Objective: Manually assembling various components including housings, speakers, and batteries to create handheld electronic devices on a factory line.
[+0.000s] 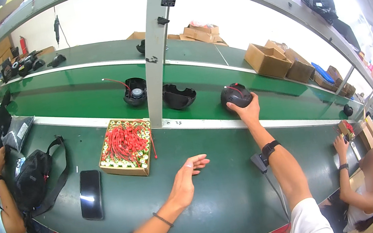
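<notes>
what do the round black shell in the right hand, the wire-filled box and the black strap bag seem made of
Round black shell: probably moulded plastic, smooth with a dull sheen.
Box: most likely cardboard, judging by its matte brown walls.
Black bag: looks like woven synthetic fabric, soft and creased, with a webbing-like strap; exact fibre unclear.

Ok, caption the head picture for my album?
Right hand holds a rounded black shell at the green conveyor belt; left hand, empty, near a cardboard box of red wires.
</notes>
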{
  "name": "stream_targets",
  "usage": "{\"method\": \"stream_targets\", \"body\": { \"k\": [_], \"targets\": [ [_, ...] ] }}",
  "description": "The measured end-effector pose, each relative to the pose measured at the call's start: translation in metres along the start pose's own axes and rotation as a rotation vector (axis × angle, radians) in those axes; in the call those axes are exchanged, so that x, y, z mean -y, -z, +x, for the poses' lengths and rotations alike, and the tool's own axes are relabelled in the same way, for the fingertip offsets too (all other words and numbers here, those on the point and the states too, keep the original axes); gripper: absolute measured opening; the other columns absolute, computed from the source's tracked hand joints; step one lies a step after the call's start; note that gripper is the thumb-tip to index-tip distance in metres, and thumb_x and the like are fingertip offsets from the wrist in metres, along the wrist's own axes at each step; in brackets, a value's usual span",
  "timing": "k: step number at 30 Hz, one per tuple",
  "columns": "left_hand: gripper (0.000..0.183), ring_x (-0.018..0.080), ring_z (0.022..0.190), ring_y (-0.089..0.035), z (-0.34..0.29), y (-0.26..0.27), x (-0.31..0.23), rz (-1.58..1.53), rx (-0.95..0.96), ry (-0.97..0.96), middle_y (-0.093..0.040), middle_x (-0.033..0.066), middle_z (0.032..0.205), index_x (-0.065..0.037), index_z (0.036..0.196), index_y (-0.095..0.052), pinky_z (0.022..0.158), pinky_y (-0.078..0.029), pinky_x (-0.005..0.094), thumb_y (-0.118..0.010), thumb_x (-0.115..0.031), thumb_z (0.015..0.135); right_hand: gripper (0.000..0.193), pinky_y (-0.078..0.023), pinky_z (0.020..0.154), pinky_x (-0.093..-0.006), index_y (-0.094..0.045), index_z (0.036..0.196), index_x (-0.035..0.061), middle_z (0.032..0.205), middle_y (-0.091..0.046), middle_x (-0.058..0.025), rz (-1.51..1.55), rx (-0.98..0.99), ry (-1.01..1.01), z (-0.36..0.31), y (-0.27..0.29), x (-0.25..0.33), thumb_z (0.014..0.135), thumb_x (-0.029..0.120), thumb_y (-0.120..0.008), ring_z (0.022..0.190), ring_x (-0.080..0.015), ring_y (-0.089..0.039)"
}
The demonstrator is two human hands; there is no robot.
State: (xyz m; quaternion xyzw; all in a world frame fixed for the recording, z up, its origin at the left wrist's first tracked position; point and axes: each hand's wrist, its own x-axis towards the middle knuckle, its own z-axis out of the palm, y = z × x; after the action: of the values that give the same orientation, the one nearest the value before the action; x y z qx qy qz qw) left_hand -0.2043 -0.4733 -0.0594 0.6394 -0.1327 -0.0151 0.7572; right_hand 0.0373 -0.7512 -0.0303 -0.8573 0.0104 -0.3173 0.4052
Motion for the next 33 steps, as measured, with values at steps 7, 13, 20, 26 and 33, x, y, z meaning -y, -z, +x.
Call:
{"method": "stream_targets", "body": {
  "k": [7, 13, 20, 26, 33],
  "targets": [
    [0.063, 0.0227, 0.124, -0.061, 0.001, -0.002, 0.004, 0.033, -0.002, -0.015, -0.069, 0.0139, 0.132, -0.002, 0.142, -0.059, 0.108, -0.044, 0.0380, -0.018, -0.042, 0.114, 0.124, -0.046, 0.113, -0.0467, -0.041, 0.148, -0.0134, 0.143, -0.054, -0.0322, -0.069, 0.043, -0.007, 0.014, 0.003, -0.023, 0.062, 0.054, -0.099, 0.133, -0.0427, -0.057],
    [0.054, 0.0238, 0.117, -0.061, 0.000, -0.002, 0.008, 0.015, -0.046, -0.012, -0.068, 0.0140, 0.127, -0.003, 0.141, -0.057, 0.107, -0.046, 0.0383, -0.024, -0.037, 0.116, 0.133, -0.024, 0.125, -0.0583, -0.027, 0.157, -0.0092, 0.160, -0.033, -0.0358, -0.472, -0.048, -0.096, -0.014, -0.004, 0.020, 0.067, 0.064, -0.092, 0.152, -0.0510, -0.028],
    [0.060, 0.0205, 0.111, -0.060, -0.003, -0.001, 0.002, 0.077, -0.026, -0.003, -0.068, 0.0113, 0.120, -0.002, 0.140, -0.057, 0.102, -0.046, 0.0353, -0.017, -0.042, 0.117, 0.067, -0.047, 0.106, -0.0513, -0.050, 0.140, 0.0041, 0.151, -0.045, -0.0244, -0.101, 0.357, 0.565, -0.078, -0.048, 0.123, 0.084, 0.024, -0.081, 0.129, -0.0431, -0.054],
    [0.057, 0.0215, 0.099, -0.064, 0.001, -0.007, 0.000, 0.058, 0.015, 0.044, -0.070, 0.0110, 0.107, -0.003, 0.135, -0.058, 0.093, -0.050, 0.0365, -0.021, -0.042, 0.116, 0.039, -0.056, 0.086, -0.0470, -0.059, 0.129, 0.0041, 0.107, -0.070, -0.0209, 0.084, 0.554, 0.752, -0.048, -0.110, 0.120, 0.092, 0.005, -0.068, 0.094, -0.0354, -0.072],
    [0.060, 0.0167, 0.092, -0.061, 0.000, -0.003, -0.002, 0.054, 0.040, 0.086, -0.070, 0.0071, 0.100, -0.003, 0.131, -0.061, 0.088, -0.050, 0.0320, -0.018, -0.043, 0.117, 0.047, -0.060, 0.070, -0.0380, -0.058, 0.148, 0.0139, 0.089, -0.078, -0.0136, 0.051, 0.973, 0.318, -0.020, -0.163, 0.141, 0.102, 0.010, -0.065, 0.067, -0.0220, -0.073]
  ]
}}
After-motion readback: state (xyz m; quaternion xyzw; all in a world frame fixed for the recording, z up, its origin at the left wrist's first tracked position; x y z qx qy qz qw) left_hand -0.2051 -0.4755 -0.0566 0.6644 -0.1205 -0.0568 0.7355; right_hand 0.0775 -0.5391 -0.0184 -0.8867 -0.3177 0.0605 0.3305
